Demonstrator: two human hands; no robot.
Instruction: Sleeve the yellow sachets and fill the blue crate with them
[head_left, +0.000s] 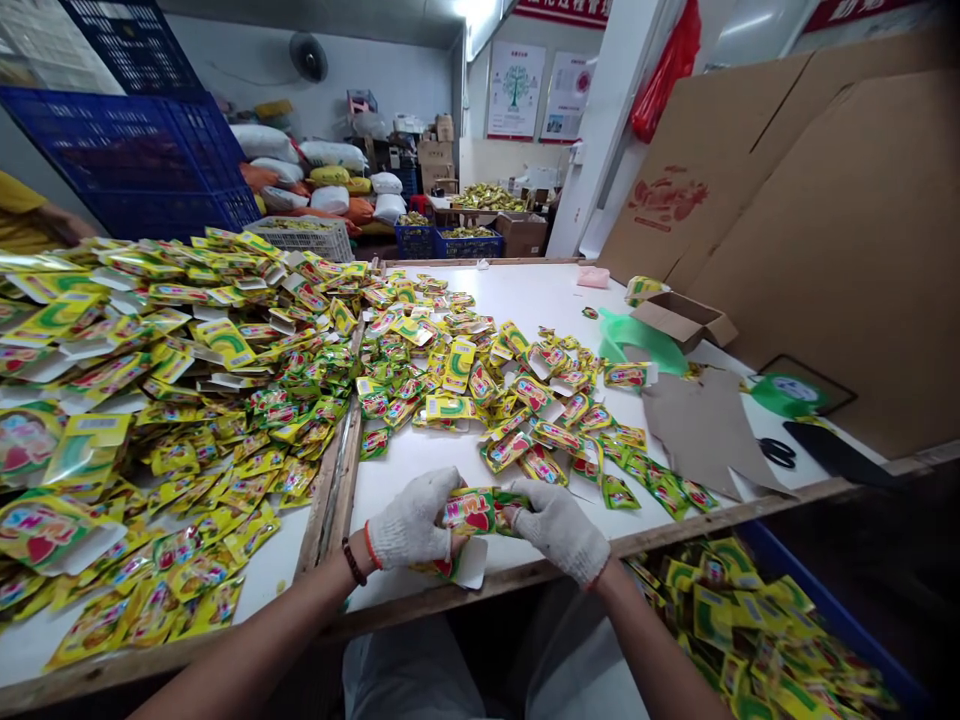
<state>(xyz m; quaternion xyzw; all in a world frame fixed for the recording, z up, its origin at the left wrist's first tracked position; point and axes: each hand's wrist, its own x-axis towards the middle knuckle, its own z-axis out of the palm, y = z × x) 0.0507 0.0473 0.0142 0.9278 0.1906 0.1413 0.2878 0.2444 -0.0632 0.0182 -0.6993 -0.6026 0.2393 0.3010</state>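
Observation:
Near the front edge of the white table (517, 270), both hands wear knitted white gloves. My left hand (415, 520) closes around a small yellow, red and green printed carton (469, 510). At that carton's right end, the fingers of my right hand (562, 528) are pinched on a small green-and-red foil packet (510, 508). Whether the packet is partly inside the carton I cannot tell. Just below my hands lies another carton (454, 568) with a white flap sticking out. Ahead of them spreads a loose pile of similar cartons (459, 365) and shiny packets (666, 488).
A wooden strip (334, 480) divides the table; a large heap of cartons and packets (225, 340) covers its left part. At right are torn cardboard (709, 420), black scissors (777, 453) and a small open box (686, 318). A blue crate (840, 605) full of cartons stands below the edge.

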